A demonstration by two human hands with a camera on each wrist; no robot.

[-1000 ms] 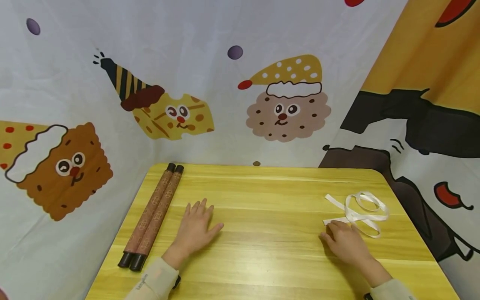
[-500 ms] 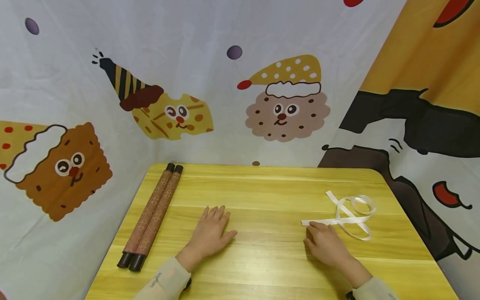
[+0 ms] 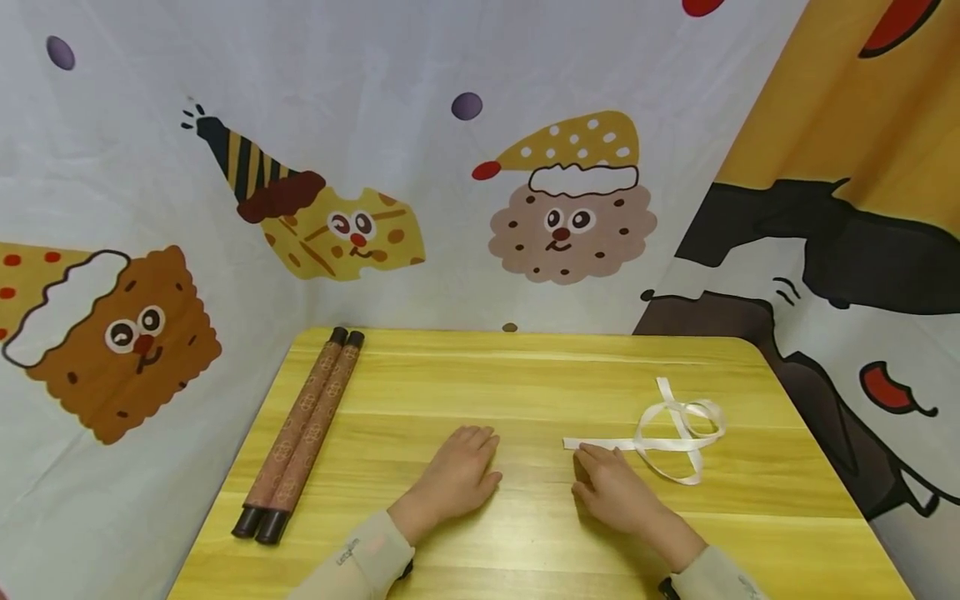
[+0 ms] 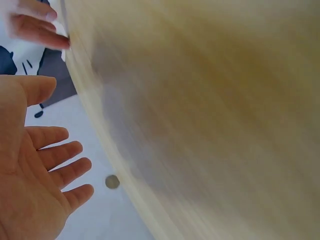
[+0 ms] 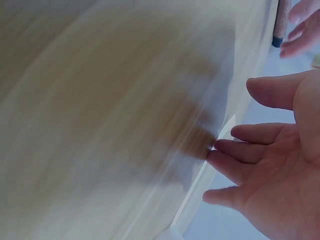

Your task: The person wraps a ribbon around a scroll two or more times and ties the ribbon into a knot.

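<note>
Tbl [image 3: 450, 375]: yel. wood-grain top, far corners rounded, light glare nr middle. On it, L side: 2 rods [image 3: 312, 429], red-brn w/ lighter pattern, dk end caps, side by side, slanting approx. along L edge. R side: wht ribbon [image 3: 663, 445], loose loops, one straight end pointing L, other end twd far edge. Rods & ribbon well apart.

The head view's bottom edge crops the table [image 3: 465, 383] and the left sleeve [image 3: 375, 557], its lettering [image 3: 348, 552] too small to read, while at the left wrist view's upper left the right hand [image 4: 34, 29] is blurred.
</note>
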